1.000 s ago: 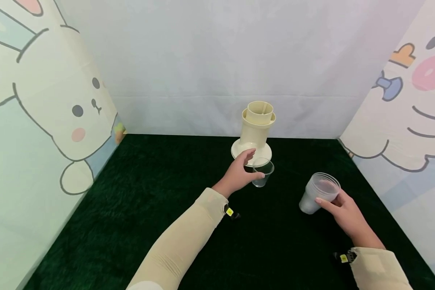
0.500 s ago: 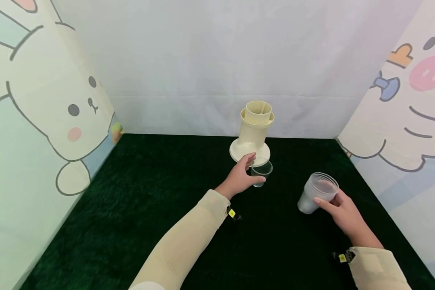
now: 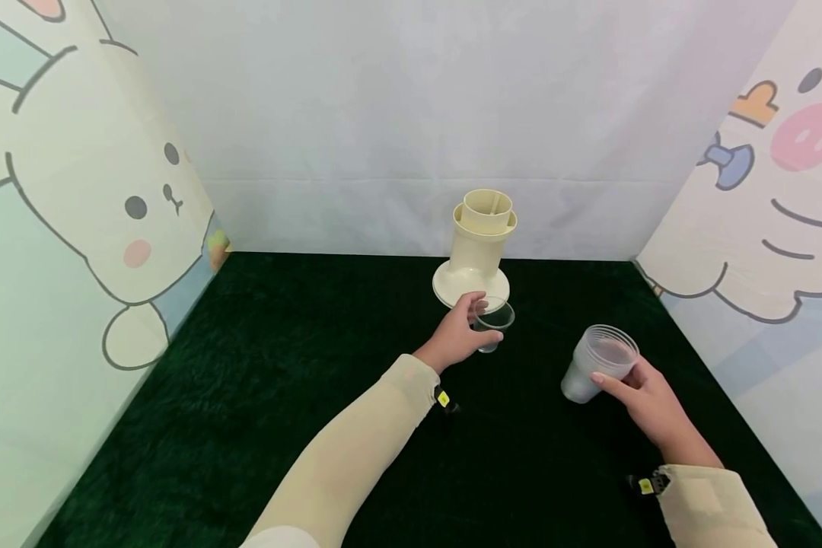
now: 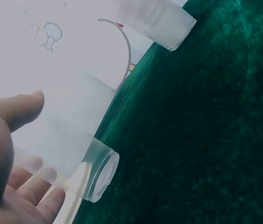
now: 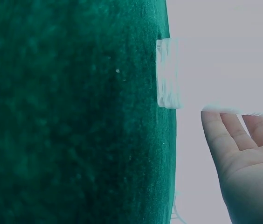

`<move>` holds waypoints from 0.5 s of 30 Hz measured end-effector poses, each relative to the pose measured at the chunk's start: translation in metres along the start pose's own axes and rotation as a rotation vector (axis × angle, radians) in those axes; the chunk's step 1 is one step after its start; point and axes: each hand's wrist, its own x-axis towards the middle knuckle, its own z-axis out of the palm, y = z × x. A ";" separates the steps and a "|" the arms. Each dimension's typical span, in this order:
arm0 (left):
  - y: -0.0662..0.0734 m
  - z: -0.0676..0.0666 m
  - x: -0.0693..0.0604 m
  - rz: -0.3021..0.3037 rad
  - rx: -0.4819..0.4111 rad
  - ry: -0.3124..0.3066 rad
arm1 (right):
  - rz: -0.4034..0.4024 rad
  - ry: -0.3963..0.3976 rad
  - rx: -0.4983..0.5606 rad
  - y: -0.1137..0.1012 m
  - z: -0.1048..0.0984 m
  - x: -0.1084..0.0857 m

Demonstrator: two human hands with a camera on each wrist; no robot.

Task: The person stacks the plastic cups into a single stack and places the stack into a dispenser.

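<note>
A clear plastic cup (image 3: 496,317) stands on the dark green cloth, just in front of the cream cylindrical holder (image 3: 478,253). My left hand (image 3: 456,332) is around this cup, thumb on the near side and fingers on the far side. The left wrist view shows the thumb (image 4: 25,108) extended and the fingers loosely bent beside the cup (image 4: 102,175); firm contact cannot be made out. On the right, my right hand (image 3: 651,396) holds a stack of nested plastic cups (image 3: 597,364) from its right side, thumb in front. In the right wrist view the fingers (image 5: 224,130) touch the stack.
Green cloth (image 3: 260,365) covers the table. A white curtain (image 3: 356,114) rises behind its back edge. Side panels with a cartoon rabbit (image 3: 96,190) and a cartoon pig (image 3: 794,205) bound the left and right.
My left hand has shifted slightly right and nearer, farther around the single cup, which stays in place before the holder. My right hand keeps its hold on the stack. The head view has drifted slightly.
</note>
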 end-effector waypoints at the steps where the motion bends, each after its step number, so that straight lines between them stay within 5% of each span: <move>1: 0.000 0.000 0.000 0.003 0.004 0.000 | 0.001 -0.001 0.001 0.000 0.000 0.000; 15: -0.001 0.001 0.000 0.019 0.024 0.003 | 0.001 -0.005 0.011 0.000 -0.001 0.000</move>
